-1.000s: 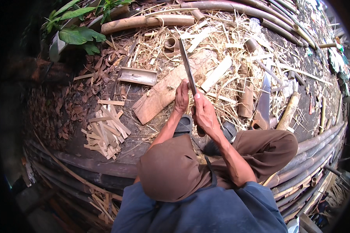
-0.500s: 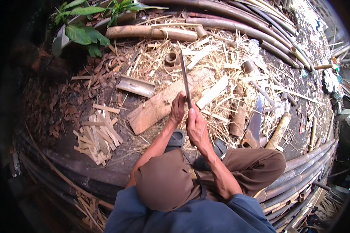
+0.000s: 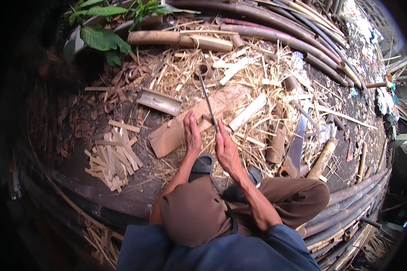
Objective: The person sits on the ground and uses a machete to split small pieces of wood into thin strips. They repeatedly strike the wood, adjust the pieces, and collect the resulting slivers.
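Note:
My right hand (image 3: 227, 151) is closed round the near end of a long, thin, dark-bladed knife (image 3: 206, 97), seen almost edge-on. Its blade points away from me and slants to the left, over a wide wooden plank (image 3: 172, 135) lying on the ground. To the left of the knife, my left hand (image 3: 193, 135) is held up above the plank with its fingers stretched out. Nothing shows in that hand, and a gap separates it from the blade. A split pale bamboo piece (image 3: 248, 112) lies just right of the plank.
At the left is a pile of short bamboo strips (image 3: 115, 156), near a halved bamboo section (image 3: 159, 102). A handsaw (image 3: 297, 140) lies on the right among shavings (image 3: 257, 67) and bamboo tubes. Long bamboo poles (image 3: 276, 34) curve across the far side; more poles (image 3: 348, 207) lie near right.
The knife has tipped lower and leftward with my right hand. My left hand has drawn away from the blade, to the left and slightly nearer me.

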Tool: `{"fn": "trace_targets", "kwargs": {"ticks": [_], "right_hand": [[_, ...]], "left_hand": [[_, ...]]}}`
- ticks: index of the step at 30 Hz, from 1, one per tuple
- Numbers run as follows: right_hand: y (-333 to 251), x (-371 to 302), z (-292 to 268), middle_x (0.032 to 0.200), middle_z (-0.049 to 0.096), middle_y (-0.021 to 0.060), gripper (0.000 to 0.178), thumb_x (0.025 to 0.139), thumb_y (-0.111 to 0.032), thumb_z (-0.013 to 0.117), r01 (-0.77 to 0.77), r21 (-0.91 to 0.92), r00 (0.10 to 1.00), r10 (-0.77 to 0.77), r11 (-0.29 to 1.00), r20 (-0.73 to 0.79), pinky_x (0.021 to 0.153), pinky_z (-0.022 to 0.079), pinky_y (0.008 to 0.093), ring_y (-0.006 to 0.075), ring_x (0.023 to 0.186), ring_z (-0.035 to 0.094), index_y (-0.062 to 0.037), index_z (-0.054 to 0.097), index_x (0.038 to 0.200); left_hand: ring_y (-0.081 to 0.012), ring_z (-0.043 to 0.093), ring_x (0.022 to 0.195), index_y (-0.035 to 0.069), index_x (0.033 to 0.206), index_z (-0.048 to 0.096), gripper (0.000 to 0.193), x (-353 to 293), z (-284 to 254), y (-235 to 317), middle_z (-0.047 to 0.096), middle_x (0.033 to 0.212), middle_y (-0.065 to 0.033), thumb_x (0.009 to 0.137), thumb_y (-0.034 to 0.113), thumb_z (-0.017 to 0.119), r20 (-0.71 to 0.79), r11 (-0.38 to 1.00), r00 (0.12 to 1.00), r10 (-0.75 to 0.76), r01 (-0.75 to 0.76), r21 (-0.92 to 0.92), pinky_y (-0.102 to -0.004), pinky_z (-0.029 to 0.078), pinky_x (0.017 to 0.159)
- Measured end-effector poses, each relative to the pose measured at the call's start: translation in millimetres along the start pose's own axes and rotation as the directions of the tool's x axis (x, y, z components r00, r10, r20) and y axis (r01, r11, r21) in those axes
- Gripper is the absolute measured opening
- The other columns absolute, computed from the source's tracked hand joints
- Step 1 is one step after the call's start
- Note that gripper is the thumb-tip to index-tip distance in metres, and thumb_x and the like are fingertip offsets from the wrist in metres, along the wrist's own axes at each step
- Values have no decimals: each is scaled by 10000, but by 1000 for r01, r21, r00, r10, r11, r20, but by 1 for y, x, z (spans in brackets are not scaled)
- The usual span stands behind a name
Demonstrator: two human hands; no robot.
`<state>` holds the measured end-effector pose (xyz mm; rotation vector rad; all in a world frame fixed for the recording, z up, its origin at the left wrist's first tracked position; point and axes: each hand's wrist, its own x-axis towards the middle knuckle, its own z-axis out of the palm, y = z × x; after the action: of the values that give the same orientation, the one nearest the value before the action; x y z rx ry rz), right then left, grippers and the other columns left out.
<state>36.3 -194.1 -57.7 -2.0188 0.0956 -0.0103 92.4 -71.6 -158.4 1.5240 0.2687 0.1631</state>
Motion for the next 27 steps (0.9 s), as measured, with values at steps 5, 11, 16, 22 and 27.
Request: {"fn": "trace_targets", "kwargs": {"ticks": [5,11,16,22,27], "right_hand": [[-78,3,-45,621,496,101,519,1045,-272,396,-184,80,978,174,980,119,540,420,328,170,552,509,-8,301,1481],[18,32,11,1137,590,361,589,1026,-369,377,-103,-7,987,103,995,124,944,440,445,463,1094,585,52,345,1435],[41,39,-1,1075,623,329,697,932,-401,555,4,-9,993,-3,1000,121,893,473,417,405,1030,629,62,369,1418],[40,41,-13,834,664,246,337,809,-219,631,-168,-85,975,178,982,136,726,500,453,386,793,661,17,633,1049],[45,49,-24,871,673,275,305,803,-201,627,-170,-246,972,203,954,117,779,532,469,426,835,666,26,630,1006]], "left_hand": [[-260,559,1110,-16,1239,511,391,-32,-59,21,567,1184,-168,1041,298,387,-24,984,998,63,-57,170,-359,448,956],[-212,552,1085,-32,1189,538,279,-19,-41,58,570,1138,-129,965,135,558,91,942,968,235,-250,225,-351,465,928],[-275,562,1013,9,1161,565,350,20,13,111,579,1011,-130,841,113,662,414,714,781,467,-610,344,-405,477,832],[-251,552,939,81,1063,618,307,47,44,101,591,950,-102,798,216,695,569,664,769,290,-590,459,-399,388,847],[-206,569,737,55,879,678,162,54,56,95,603,739,-61,759,128,757,554,591,710,435,-689,419,-368,451,692]]}}
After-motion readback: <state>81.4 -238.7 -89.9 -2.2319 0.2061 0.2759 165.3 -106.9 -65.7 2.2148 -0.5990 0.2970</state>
